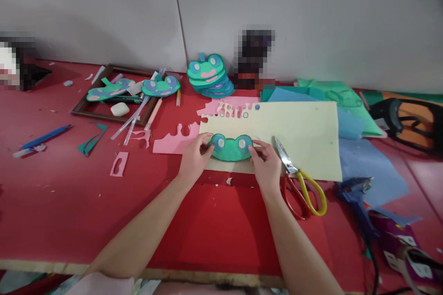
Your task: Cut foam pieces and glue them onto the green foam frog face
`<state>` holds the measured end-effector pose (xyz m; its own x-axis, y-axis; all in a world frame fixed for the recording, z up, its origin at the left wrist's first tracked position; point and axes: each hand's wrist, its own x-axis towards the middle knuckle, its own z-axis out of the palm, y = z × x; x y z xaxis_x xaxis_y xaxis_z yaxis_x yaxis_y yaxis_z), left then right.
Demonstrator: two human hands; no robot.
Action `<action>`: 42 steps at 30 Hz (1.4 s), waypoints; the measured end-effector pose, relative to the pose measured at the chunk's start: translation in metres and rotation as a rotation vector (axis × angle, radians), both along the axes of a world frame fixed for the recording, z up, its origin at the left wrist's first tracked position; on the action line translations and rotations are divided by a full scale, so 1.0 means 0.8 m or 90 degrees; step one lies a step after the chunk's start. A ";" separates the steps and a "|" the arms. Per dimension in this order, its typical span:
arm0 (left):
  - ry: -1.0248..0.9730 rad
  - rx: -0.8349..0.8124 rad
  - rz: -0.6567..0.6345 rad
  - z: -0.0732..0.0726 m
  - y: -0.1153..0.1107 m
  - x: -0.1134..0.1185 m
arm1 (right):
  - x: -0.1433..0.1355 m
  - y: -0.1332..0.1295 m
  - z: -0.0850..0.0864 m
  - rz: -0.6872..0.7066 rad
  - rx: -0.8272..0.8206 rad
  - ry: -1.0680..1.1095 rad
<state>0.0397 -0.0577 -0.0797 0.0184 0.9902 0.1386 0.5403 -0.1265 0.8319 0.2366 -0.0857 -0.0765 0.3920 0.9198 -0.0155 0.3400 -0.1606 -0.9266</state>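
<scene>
A green felt frog face (231,150) with blue and cream round eyes is held level in front of me. My left hand (196,154) pinches its left eye side between thumb and fingers. On the opposite side my right hand (266,159) grips the other eye's edge the same way. Beneath it lies a cream felt sheet (304,133) with cut-outs along its upper left. Scissors (292,170) with one red and one yellow handle rest partly on the sheet, just right of my right hand. Pink felt scraps (176,140) lie beside my left hand.
A stack of frog faces (209,73) stands by the wall. A brown tray (110,117) holds tools and more frog pieces. A blue glue gun (358,200) with a cable lies at right, near a purple box (398,239). Green and blue felt (375,166) spreads behind it.
</scene>
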 end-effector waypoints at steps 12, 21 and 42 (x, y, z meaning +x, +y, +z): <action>0.112 0.049 -0.012 -0.008 0.003 -0.004 | 0.009 0.008 -0.007 -0.051 -0.031 -0.129; 0.097 0.034 -0.011 -0.014 0.006 -0.007 | 0.013 0.018 0.001 -0.078 -0.106 0.003; 0.088 0.011 -0.008 -0.009 0.007 -0.007 | 0.025 0.002 0.004 -0.039 -0.029 -0.189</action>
<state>0.0344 -0.0524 -0.0868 0.0510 0.9873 0.1507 0.6484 -0.1475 0.7469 0.2563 -0.0843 -0.0736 0.4405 0.8952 0.0677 0.5827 -0.2278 -0.7801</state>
